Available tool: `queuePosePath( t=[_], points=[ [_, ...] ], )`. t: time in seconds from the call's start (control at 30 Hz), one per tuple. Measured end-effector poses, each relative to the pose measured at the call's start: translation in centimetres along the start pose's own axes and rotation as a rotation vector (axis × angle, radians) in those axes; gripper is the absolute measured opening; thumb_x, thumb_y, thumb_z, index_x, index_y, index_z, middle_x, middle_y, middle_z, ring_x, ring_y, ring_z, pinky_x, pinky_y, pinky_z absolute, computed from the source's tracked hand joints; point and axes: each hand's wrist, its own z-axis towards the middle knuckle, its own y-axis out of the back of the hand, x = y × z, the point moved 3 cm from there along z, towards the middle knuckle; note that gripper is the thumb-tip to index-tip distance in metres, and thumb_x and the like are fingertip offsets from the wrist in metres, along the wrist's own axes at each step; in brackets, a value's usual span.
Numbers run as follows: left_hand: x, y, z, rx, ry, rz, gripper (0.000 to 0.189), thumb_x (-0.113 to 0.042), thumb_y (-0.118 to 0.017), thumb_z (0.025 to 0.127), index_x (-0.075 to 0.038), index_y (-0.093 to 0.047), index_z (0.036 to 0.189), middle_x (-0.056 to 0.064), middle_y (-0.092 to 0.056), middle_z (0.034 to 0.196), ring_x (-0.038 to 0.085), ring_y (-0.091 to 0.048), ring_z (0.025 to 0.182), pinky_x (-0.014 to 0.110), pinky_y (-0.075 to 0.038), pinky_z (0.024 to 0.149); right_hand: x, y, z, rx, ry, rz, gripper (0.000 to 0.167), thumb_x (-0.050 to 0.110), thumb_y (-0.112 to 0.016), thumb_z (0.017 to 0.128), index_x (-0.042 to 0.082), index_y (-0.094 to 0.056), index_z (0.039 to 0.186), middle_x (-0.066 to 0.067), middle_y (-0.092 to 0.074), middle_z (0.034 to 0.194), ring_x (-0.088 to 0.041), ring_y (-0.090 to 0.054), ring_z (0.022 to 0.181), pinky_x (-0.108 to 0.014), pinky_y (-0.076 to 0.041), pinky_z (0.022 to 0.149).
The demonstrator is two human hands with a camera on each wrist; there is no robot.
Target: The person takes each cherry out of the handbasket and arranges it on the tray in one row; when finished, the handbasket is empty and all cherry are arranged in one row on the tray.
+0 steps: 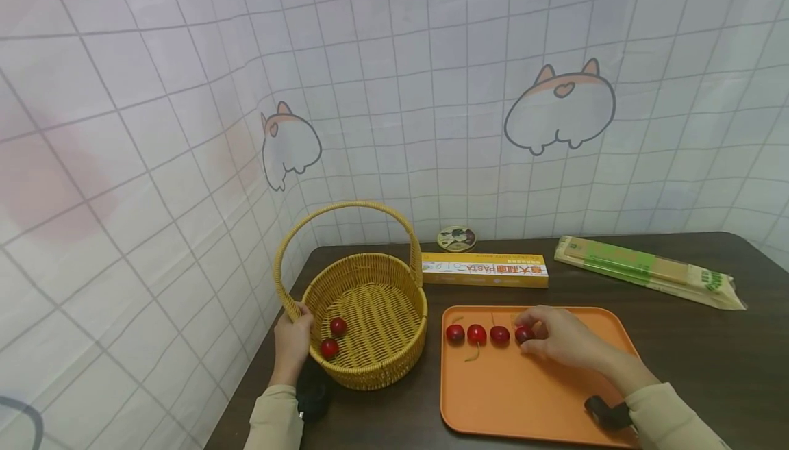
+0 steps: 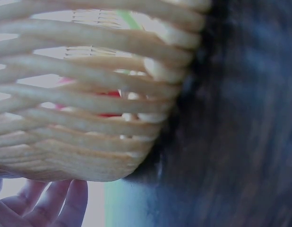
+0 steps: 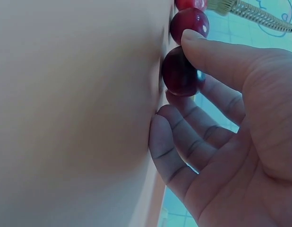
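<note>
Pinching the rightmost cherry [image 1: 524, 335] in the row: the right hand [image 1: 557, 337] has thumb and index finger clamped on it, lower fingertips [image 3: 161, 135] against the orange tray [image 1: 505, 402]. Fruit sits at the tray's far side, apparently not lifted; whether it has a stem, cannot tell.

Three more cherries [image 1: 500, 335] lie to its left in line, the middle one of these with its stem [image 1: 473, 355] trailing to the near side. Left hand [image 1: 292, 340] is clamped on the wicker basket [image 1: 370, 371] at the left foot of its handle [image 1: 345, 205]. Two loose cherries [image 1: 329, 348] lie inside, at the left of the basket floor.

Handling notes: squeeze just enough to hold; smooth, round skin would probably slip under an off-centre grip and bruise under a hard one. Thumb tip overlaps the next cherry in the right wrist view, so best lift straight up before any sideways travel, lest the neighbour roll. Keep the basket steady with the left hand; a tilt could set the loose fruit rolling. Wrist should clear the tray's rim.
</note>
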Motion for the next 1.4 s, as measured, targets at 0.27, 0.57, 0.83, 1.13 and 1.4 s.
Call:
queuePosePath(
  t=[0.27,0.57,0.83,1.13,1.4],
  points=[
    [0.0,0.0,0.0,-0.001,0.006,-0.002,0.005,-0.009,-0.047,0.085,-0.008,-0.052,0.088,0.003,-0.043,0.071,0.018,-0.040,0.058,0.029,-0.034,0.051,0.0,0.1,-0.1,0.007,0.014,0.014,0.044,0.025,-0.082,0.077,0.008,-0.064,0.113,0.000,-0.066,0.102,-0.013,-0.063,0.084,-0.032,-0.050,0.074],
    [0.0,0.0,0.2,-0.010,0.001,0.006,0.006,-0.009,-0.048,0.085,-0.007,-0.053,0.089,0.004,-0.044,0.072,0.018,-0.041,0.059,0.029,-0.035,0.051,-0.2,0.1,0.1,0.010,-0.004,0.016,0.039,0.023,-0.081,0.078,0.009,-0.066,0.111,0.002,-0.066,0.099,-0.012,-0.064,0.084,-0.027,-0.049,0.071],
    [0.1,0.0,0.2,-0.005,0.002,0.007,0.005,-0.009,-0.048,0.085,-0.008,-0.052,0.088,0.003,-0.044,0.070,0.018,-0.040,0.057,0.029,-0.034,0.050,0.0,0.0,0.1,0.003,-0.010,0.019,0.039,0.024,-0.080,0.078,0.008,-0.065,0.110,0.001,-0.066,0.098,-0.011,-0.063,0.081,-0.027,-0.047,0.067],
    [0.1,-0.1,0.2,-0.011,-0.004,0.022,0.006,-0.009,-0.048,0.084,-0.007,-0.053,0.088,0.004,-0.045,0.071,0.019,-0.041,0.059,0.030,-0.035,0.052,-0.2,-0.1,0.0,-0.010,-0.013,0.013,0.041,0.026,-0.081,0.077,0.009,-0.066,0.111,0.002,-0.067,0.095,-0.009,-0.062,0.077,-0.027,-0.047,0.067],
    [0.1,0.0,0.1,0.001,0.011,0.012,0.006,-0.010,-0.048,0.086,-0.008,-0.052,0.089,0.004,-0.044,0.074,0.019,-0.042,0.061,0.030,-0.037,0.054,1.4,1.4,-0.4,-0.039,0.000,-0.039,0.041,0.026,-0.077,0.083,0.008,-0.064,0.118,-0.006,-0.065,0.109,-0.018,-0.061,0.088,-0.035,-0.050,0.072]
  ],
)
